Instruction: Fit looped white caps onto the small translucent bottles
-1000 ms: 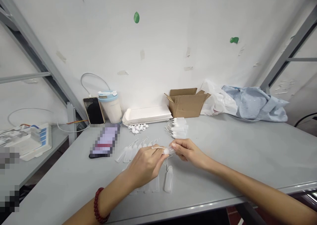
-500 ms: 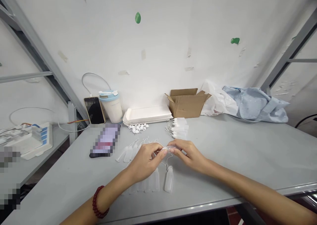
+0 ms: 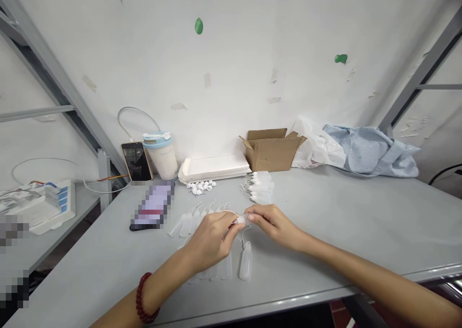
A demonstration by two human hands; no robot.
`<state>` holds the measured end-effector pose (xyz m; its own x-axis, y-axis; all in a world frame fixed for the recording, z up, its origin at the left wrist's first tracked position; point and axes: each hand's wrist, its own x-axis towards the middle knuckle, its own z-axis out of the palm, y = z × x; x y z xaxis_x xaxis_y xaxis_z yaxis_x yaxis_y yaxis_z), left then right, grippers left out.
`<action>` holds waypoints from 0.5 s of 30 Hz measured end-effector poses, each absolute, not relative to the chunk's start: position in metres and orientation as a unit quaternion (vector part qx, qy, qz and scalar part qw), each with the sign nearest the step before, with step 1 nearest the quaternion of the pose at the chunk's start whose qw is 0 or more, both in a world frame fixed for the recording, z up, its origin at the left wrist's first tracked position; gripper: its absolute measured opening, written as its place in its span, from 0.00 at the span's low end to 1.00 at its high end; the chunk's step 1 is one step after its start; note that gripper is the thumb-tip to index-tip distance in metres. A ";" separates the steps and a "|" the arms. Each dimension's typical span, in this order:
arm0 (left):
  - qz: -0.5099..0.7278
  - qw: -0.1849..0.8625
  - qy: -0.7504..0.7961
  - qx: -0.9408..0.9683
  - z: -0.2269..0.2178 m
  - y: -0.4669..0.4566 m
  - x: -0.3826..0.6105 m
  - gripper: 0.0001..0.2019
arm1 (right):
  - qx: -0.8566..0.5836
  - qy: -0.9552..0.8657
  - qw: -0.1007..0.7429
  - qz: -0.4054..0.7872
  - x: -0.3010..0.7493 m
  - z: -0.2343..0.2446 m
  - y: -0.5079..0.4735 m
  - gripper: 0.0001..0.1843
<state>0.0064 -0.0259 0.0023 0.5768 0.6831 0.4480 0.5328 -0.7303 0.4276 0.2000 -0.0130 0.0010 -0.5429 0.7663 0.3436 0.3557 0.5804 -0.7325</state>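
Note:
Both my hands meet over the middle of the grey table (image 3: 342, 232). My left hand (image 3: 211, 239), with a red bead bracelet on its wrist, pinches one end of a small translucent plastic bottle (image 3: 244, 218). My right hand (image 3: 275, 224) pinches the other end. Just below them a row of similar small bottles (image 3: 246, 265) lies flat on the table. Another row of bottles with thin tethered caps (image 3: 191, 220) lies to the left of my hands.
A heap of capped bottles (image 3: 260, 186), a pile of small white caps (image 3: 201, 187), a stack of white trays (image 3: 214, 167) and an open cardboard box (image 3: 271, 150) sit behind. Two phones (image 3: 136, 161), a lidded cup (image 3: 161, 155), a plastic bag (image 3: 315, 145) and blue cloth (image 3: 371, 150) line the wall.
My hands stay together on the small bottle. The fingers have shifted slightly around it, and the hands have moved a touch away from me.

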 end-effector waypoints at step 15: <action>0.289 0.103 0.379 0.873 0.004 -0.009 -0.003 0.07 | -0.400 -0.792 0.321 0.331 0.200 -0.003 -0.006 0.21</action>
<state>-0.0034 -0.0091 0.0035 0.5450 0.7219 0.4265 0.6023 -0.6909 0.3998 0.1997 -0.0056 -0.0028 -0.4739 0.8463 0.2434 0.4208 0.4604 -0.7816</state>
